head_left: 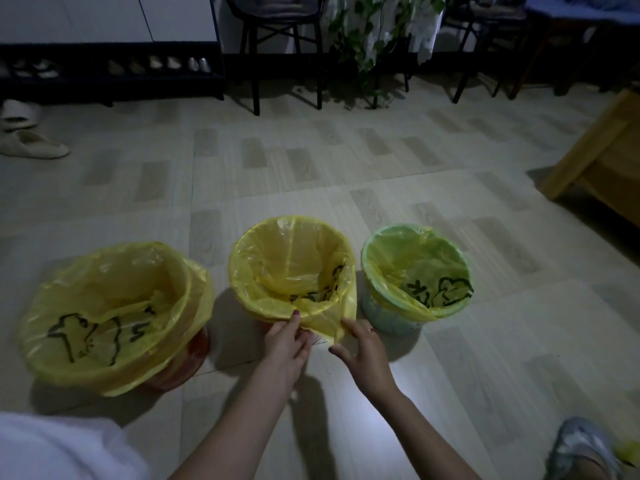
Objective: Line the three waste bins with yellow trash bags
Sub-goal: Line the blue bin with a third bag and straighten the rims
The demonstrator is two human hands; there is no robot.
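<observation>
- Three bins stand in a row on the floor (311, 161), near the person.
- The left bin (187, 362) has a yellow bag (114, 306) folded over its rim.
- The right bin (384, 317), pale green, has its own bag (415, 268) inside too.
- The middle bag (291, 261) sits in the middle bin, which is almost fully hidden under it.
- The left hand (285, 344) pinches the loose near edge of this bag.
- The right hand (360, 348) pinches the hanging flap beside it, probably to pull the slack tight so the bag stays put.
- This looks like the last bit of the job.
</observation>
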